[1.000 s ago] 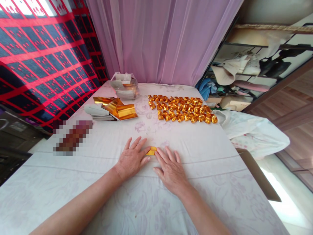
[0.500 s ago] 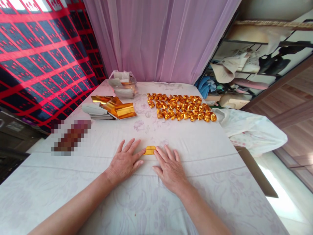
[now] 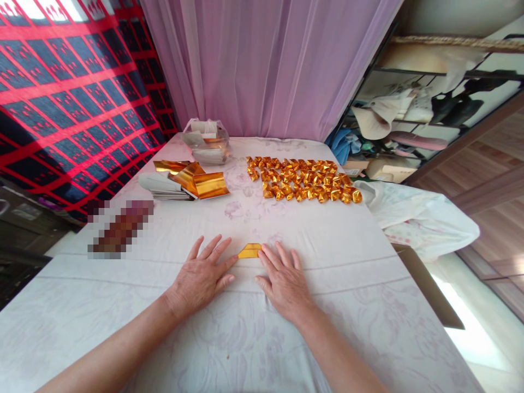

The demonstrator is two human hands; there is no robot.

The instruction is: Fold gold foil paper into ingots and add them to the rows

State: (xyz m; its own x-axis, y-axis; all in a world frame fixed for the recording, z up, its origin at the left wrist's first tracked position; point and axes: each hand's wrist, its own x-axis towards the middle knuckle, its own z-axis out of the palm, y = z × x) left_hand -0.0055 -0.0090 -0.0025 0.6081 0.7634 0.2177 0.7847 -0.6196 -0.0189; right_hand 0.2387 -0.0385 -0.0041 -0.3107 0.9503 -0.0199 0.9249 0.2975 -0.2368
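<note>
A small folded strip of gold foil paper (image 3: pixel 250 251) lies flat on the white flowered tablecloth (image 3: pixel 327 262). My right hand (image 3: pixel 284 281) rests palm down, its fingertips pressing the strip's right end. My left hand (image 3: pixel 202 273) lies flat beside it with spread fingers, the index tip at the strip's left end. Neither hand grips anything.
Several rows of folded gold paper pieces (image 3: pixel 305 184) sit at the far middle. A stack of gold foil sheets (image 3: pixel 192 181) and a clear plastic bag (image 3: pixel 207 141) are far left. A white cloth bundle (image 3: pixel 417 218) hangs off the right edge.
My left hand has slid left along the strip, uncovering more of the gold paper. My right hand has stayed in place.
</note>
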